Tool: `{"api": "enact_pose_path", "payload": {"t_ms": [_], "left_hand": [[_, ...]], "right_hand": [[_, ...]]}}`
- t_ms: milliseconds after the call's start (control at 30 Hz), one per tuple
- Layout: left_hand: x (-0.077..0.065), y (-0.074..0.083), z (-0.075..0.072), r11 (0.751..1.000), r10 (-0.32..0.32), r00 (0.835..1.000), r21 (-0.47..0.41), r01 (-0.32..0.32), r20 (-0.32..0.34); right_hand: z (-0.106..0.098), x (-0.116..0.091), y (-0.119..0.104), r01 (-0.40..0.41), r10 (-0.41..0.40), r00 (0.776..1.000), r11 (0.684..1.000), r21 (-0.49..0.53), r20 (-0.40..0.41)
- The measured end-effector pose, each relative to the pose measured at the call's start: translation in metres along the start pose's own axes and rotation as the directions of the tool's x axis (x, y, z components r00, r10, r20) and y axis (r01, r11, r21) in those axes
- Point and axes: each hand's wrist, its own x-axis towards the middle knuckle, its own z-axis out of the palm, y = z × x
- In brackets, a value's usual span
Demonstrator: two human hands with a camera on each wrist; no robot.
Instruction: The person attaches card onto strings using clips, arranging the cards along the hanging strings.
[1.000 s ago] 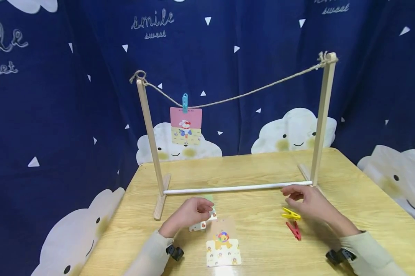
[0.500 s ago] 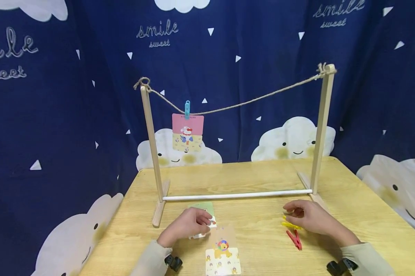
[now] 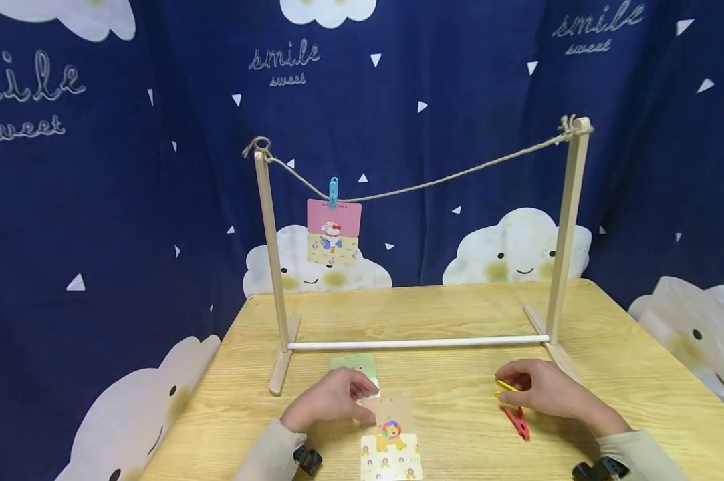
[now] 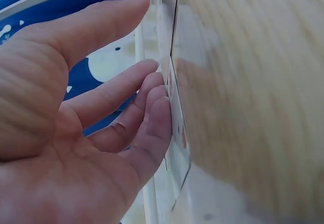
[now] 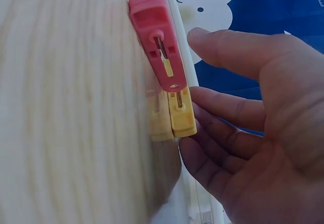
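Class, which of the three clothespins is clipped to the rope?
The blue clothespin, which holds the pink-and-yellow card on the rope. The yellow clothespin and red clothespin are off it, down by the right hand.

pale wood-grain tabletop bearing a wooden stand; in front lie a green-and-white card, a lion card nearer, and, farther right, a yellow clothespin and red clothespin.

Beige sleeves carry small black wrist-worn devices.
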Motion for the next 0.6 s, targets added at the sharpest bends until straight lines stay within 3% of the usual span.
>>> {"api": "enact_pose_path", "payload": {"t_ms": [267,600], "left_hand": [[-0.0004,0.0041,0.0018,0.999,-0.034,0.999,0.032,0.033,0.03],[0.0028,0.0037,0.0019,0.994,-0.021,0.999,0.104,0.017,0.033]], "right_hand": [[0.001,0.0019,0.0031,-0.004,0.004,1.0,1.0,-0.023,-0.013],[0.002,0.0043,0.0012,-0.048,0.047,0.999,0.997,-0.066,-0.018]]}}
